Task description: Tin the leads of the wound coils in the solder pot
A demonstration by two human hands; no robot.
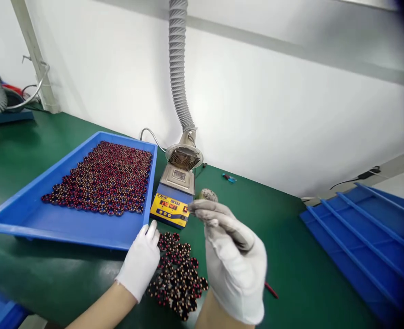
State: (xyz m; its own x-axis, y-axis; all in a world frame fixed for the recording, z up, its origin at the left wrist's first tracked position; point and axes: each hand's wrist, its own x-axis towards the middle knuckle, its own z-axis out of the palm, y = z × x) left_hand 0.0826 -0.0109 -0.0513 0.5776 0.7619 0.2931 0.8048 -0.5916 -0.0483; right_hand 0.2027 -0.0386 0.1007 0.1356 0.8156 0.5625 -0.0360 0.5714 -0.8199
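My right hand point(234, 256), in a white glove with grey-smudged fingertips, is raised in front of a small soldering pot point(169, 210). Its thumb and fingers are pinched together; whatever they hold is too small or hidden to make out. My left hand point(140, 258), also white-gloved, rests by the near right corner of the blue tray point(85, 228). Its fingers are a little apart, beside a loose pile of small round black parts point(179, 278) with copper-coloured and red spots. Nothing shows between those fingers.
Many similar round parts point(109, 173) fill the tray in packed rows. A grey exhaust hose point(178, 59) hangs over the pot. Behind my right hand sits a round tin point(209, 195). Blue ribbed trays point(363, 237) lean at the right. A red stick point(271, 290) lies on the green table point(291, 256).
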